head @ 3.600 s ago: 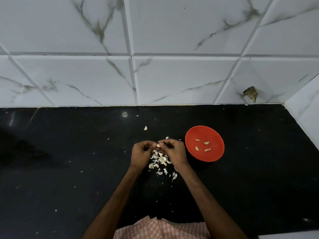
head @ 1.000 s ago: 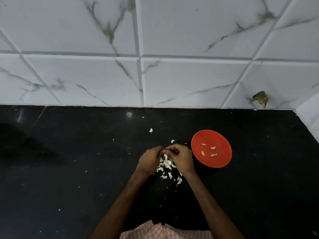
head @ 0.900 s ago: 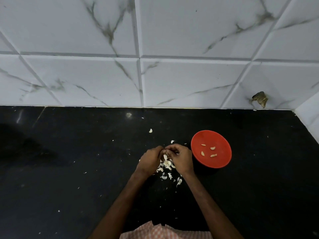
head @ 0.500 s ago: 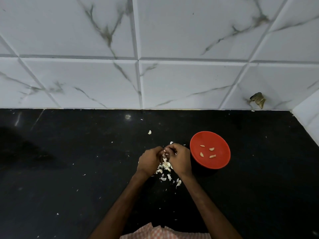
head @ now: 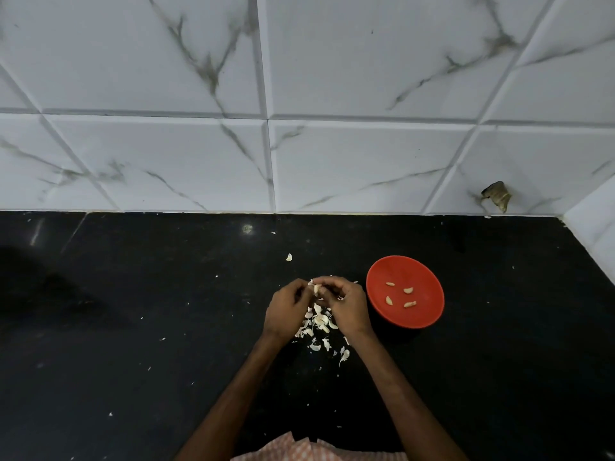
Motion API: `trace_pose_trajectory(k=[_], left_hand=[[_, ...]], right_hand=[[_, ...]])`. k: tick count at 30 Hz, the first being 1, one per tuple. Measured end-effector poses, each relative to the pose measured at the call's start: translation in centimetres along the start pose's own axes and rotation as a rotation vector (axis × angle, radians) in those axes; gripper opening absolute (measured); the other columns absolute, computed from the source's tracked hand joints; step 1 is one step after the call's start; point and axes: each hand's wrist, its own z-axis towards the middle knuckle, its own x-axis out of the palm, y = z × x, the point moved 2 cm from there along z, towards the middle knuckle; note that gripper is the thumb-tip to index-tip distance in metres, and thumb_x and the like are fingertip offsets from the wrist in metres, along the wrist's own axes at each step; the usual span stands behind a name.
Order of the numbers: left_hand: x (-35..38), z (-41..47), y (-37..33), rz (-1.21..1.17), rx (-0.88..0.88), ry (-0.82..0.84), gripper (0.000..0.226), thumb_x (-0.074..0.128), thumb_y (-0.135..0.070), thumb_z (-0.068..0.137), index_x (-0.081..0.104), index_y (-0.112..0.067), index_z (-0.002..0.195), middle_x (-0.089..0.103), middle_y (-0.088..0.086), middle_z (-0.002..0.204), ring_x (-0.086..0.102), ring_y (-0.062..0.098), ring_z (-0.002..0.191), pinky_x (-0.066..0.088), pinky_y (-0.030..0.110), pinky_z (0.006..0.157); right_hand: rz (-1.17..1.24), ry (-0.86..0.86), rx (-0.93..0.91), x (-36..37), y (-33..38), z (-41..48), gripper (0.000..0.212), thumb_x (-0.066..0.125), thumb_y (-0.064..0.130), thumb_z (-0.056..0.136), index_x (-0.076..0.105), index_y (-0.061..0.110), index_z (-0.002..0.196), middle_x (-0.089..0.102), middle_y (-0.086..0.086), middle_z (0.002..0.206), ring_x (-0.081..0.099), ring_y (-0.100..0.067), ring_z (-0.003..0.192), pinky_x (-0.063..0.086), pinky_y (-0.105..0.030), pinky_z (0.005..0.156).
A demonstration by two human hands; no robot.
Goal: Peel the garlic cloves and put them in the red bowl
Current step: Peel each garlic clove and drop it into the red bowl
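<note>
A black, speckled counter (head: 133,327) is backed by a white marble-veined tiled wall (head: 366,78). Compared with half a second ago, the hands are parted slightly and more of the pale garlic clove (head: 316,288) is exposed; the four peeled cloves (head: 408,290) in the red bowl (head: 429,314) are unchanged. The garlic clove is pinched between the fingertips of the left hand (head: 286,311) and the right hand (head: 346,306), with a pile of skins (head: 319,324) at its 6 o'clock. The red bowl is set just beside the right hand, at its 3 o'clock.

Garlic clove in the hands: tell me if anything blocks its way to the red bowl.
Nothing visible does. The left hand and right hand pinch the garlic clove just left of the open red bowl.
</note>
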Motion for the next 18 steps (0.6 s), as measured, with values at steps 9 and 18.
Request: trace_pose_trajectory(k=[9,18], left_hand=[[-0.20,0.26,-0.21,-0.100,-0.011,-0.057,0.022,0.056,-0.034,0.102,0.068,-0.024,0.086,0.068,-0.008,0.073,0.057,0.005,0.062,0.051,0.045,0.064],[0.06,0.16,-0.66,-0.273,0.012,-0.033,0.006,0.070,-0.017,0.095,0.071,-0.013,0.098,0.075,-0.003,0.083,0.070,0.002,0.075,0.053,0.019,0.069]], right_hand=[[-0.011,0.002,0.013,-0.04,-0.25,0.07,0.015,0.068,-0.002,0.092,0.076,0.009,0.100,0.077,-0.006,0.099,0.074,-0.022,0.097,0.062,-0.045,0.086],[-0.163,-0.122,0.003,-0.06,0.27,-0.13,0.013,0.075,0.004,0.087,0.074,0.017,0.086,0.076,0.004,0.086,0.073,-0.008,0.085,0.059,-0.028,0.078]])
